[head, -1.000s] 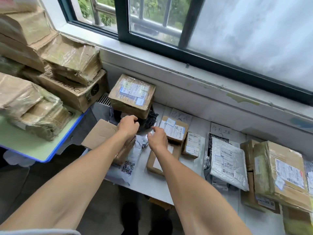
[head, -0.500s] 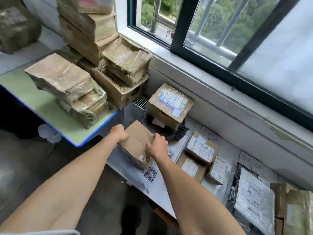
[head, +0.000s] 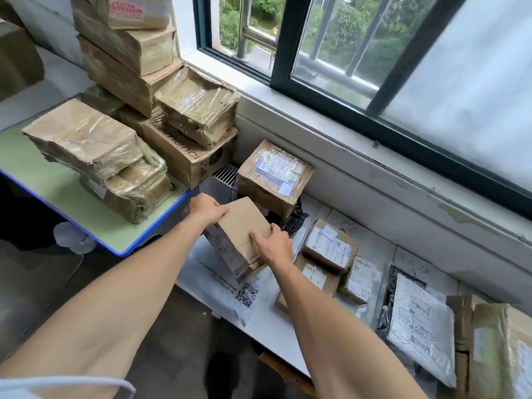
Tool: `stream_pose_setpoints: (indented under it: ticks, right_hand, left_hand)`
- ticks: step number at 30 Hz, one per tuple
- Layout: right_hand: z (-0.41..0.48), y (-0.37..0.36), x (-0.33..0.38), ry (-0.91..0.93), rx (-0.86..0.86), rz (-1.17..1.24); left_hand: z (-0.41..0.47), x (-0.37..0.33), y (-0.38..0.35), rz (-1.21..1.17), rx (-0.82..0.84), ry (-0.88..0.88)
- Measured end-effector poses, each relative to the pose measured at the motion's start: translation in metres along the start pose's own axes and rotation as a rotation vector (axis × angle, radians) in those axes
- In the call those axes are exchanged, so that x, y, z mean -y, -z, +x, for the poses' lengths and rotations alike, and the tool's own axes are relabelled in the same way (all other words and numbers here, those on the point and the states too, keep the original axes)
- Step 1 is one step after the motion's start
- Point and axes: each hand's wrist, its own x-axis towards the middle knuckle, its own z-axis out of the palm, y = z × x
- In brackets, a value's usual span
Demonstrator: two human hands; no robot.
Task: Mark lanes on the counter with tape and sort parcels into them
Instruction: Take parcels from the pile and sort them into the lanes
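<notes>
A plain brown cardboard parcel (head: 241, 226) is tilted up above the left end of the white counter (head: 374, 249). My left hand (head: 205, 210) grips its far left edge and my right hand (head: 272, 244) grips its near right corner. Under it lies a white mailer bag with a QR code (head: 221, 286). Behind it a labelled brown box (head: 273, 177) sits on a black bag (head: 293, 221). To the right lie small labelled boxes (head: 331, 244) and a white padded mailer (head: 420, 326).
A green table with a blue edge (head: 57, 197) at the left carries a tall stack of plastic-wrapped brown parcels (head: 129, 59). A window sill and wall run behind the counter. More brown boxes (head: 501, 349) stand at the far right. Dark floor lies below.
Both hands moved from the black bag to the plain brown parcel, took hold of it and tipped it up off the counter. The view swung left.
</notes>
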Motion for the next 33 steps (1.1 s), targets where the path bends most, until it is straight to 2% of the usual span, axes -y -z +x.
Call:
stream_pose_setpoints:
  ticks: [3, 7, 10, 13, 18, 22, 26, 29, 33]
  right_hand:
    - [0.000, 0.028, -0.019, -0.128, -0.031, 0.129]
    - [-0.002, 0.061, -0.054, -0.268, -0.029, 0.377]
    - [-0.004, 0.080, -0.081, -0.312, -0.014, 0.528]
    - [-0.016, 0.097, -0.107, -0.378, 0.094, 0.764]
    - [-0.043, 0.121, -0.135, -0.363, 0.259, 0.980]
    - [-0.054, 0.133, -0.158, -0.288, 0.339, 1.210]
    - [-0.062, 0.143, -0.183, -0.212, 0.362, 1.352]
    - [-0.067, 0.146, -0.198, -0.173, 0.364, 1.394]
    - [-0.070, 0.148, -0.205, -0.195, 0.265, 1.365]
  left_hand:
    - [-0.008, -0.041, -0.008, -0.008, 0.060, -0.163]
    - [-0.024, -0.092, -0.034, -0.231, 0.272, -0.350]
    - [-0.038, -0.127, -0.056, -0.243, 0.421, -0.452]
    - [-0.051, -0.158, -0.076, -0.166, 0.411, -0.537]
    - [-0.071, -0.192, -0.107, -0.153, 0.348, -0.638]
    - [-0.084, -0.208, -0.128, -0.096, 0.307, -0.666]
    - [-0.095, -0.220, -0.146, -0.252, 0.412, -0.620]
    - [-0.101, -0.225, -0.157, -0.294, 0.475, -0.600]
    - [-0.106, -0.225, -0.167, -0.375, 0.520, -0.533]
